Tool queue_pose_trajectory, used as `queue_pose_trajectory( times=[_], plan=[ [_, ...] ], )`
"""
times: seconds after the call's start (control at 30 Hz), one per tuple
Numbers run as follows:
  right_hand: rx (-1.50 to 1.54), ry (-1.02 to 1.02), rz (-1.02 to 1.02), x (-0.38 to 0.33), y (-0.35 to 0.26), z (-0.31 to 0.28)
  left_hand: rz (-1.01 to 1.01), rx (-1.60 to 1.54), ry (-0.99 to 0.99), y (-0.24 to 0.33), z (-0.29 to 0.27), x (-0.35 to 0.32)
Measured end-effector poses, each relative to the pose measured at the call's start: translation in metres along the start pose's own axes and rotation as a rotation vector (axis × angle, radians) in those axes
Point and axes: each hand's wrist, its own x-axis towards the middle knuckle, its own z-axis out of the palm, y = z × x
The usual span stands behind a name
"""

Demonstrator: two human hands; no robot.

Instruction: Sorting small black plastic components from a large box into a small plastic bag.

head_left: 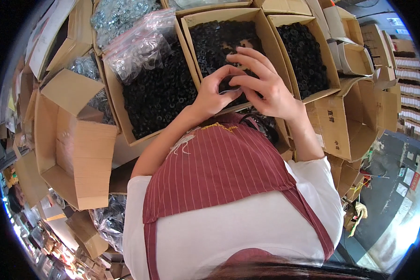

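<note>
My left hand (213, 95) is closed around a small clear plastic bag (229, 90), whose mouth looks dark inside. At the bag's rim, the bent index finger of my right hand (269, 87) touches it; the thumb is partly hidden, and the other fingers stretch out above. Both hands are over the near end of a middle cardboard box (273, 51) with small black parts (219, 35) in it. Part of its bottom shows through them.
Left of it, a box holds black ring-shaped parts (158, 95) under clear zip bags of pale rings (137, 51). Another box of black rings (303, 60) stands right. Open cartons (93, 158) flank me at left, with another carton (333, 123) at right.
</note>
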Motion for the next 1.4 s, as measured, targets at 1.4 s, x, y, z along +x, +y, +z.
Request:
queue_pose_trajectory(
  times=[1.4],
  plan=[
    [0.187,0.160,0.334,-0.002,-0.004,0.017,0.084,0.181,0.290,-0.003,-0.007,-0.002]
  ],
)
